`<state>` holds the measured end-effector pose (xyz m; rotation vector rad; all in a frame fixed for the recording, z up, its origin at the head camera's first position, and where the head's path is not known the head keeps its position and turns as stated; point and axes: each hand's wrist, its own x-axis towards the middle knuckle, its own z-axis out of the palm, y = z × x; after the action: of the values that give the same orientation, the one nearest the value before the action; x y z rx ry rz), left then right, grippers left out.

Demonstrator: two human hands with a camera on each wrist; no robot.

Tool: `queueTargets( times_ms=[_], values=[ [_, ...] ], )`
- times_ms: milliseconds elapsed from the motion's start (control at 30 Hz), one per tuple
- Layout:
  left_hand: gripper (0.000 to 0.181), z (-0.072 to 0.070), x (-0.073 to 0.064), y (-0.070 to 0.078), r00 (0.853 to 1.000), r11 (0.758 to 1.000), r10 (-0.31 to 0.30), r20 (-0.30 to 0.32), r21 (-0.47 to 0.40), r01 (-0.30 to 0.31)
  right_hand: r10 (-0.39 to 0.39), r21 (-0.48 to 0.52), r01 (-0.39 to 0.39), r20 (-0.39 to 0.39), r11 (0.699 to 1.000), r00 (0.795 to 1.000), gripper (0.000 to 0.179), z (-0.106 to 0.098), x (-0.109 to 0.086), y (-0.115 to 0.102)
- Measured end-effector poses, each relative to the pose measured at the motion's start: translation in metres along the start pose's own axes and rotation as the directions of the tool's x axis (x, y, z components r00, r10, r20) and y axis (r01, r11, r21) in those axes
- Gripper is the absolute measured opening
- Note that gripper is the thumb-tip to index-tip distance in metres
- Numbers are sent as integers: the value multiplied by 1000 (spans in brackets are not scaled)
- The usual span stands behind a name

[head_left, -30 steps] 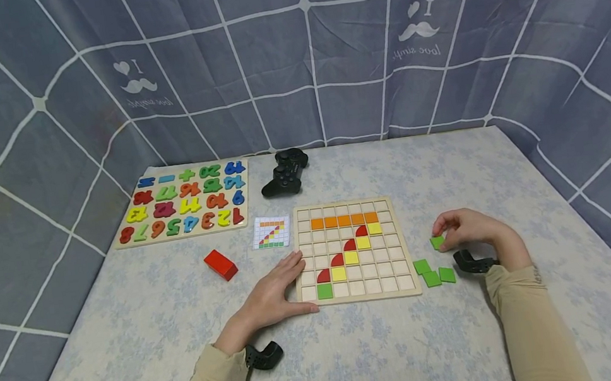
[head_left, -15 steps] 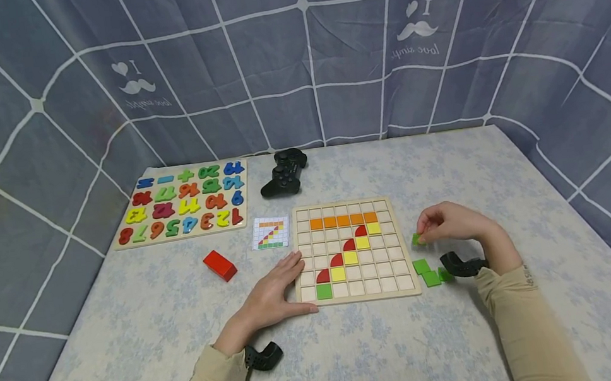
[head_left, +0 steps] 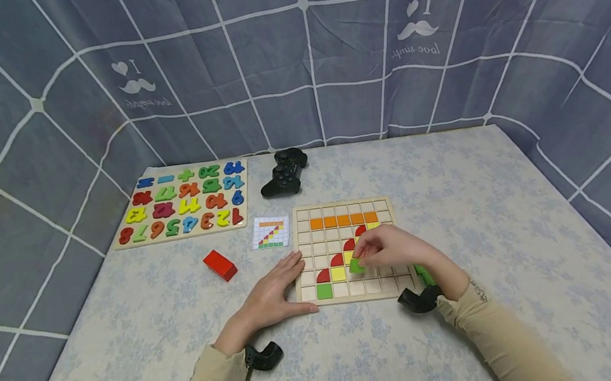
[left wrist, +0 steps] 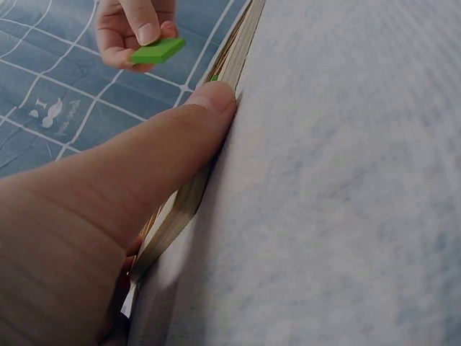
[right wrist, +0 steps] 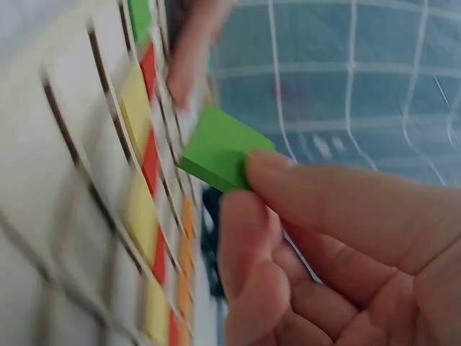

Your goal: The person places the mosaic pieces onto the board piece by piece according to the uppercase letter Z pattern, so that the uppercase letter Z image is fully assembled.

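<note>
My right hand [head_left: 389, 247] pinches a green square tile [right wrist: 222, 148] between thumb and fingers, above the wooden grid board [head_left: 377, 284]. The left wrist view shows that tile in the air, clear of the board. My left hand [head_left: 272, 293] rests with spread, straight fingers at the board's left edge, its thumb along the near edge. On the board lie a row of orange squares [head_left: 343, 220], a diagonal of red quarter-round pieces [head_left: 337, 260] and yellow squares [head_left: 338, 274], and one green square [head_left: 324, 291] at lower left. Loose green tiles [head_left: 424, 276] lie beside the board, mostly hidden by my right wrist.
A pattern card [head_left: 270, 232] lies left of the board, with a red block [head_left: 220, 265] nearer to me. Behind stand a number puzzle board [head_left: 181, 202] and a black game controller [head_left: 284, 173]. A grey-blue curtain [head_left: 277, 54] surrounds the table.
My right hand has carried the green tile leftward from beside the board to over its middle. My left hand has stayed in place.
</note>
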<state>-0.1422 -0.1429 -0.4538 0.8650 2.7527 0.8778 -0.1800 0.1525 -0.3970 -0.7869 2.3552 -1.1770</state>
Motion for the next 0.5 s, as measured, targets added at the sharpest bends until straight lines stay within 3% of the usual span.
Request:
queueTargets(
  times_ms=[267,500],
  values=[
    [96,-1,0,0,1000,1000,-4,4,-13,4,4,-32,-4,11,999,1000,4,35,12,-5],
    [97,-1,0,1,1000,1000,-16,4,-13,16,22,-170,-27,-36,985,999,3,49,12,-8]
  ],
)
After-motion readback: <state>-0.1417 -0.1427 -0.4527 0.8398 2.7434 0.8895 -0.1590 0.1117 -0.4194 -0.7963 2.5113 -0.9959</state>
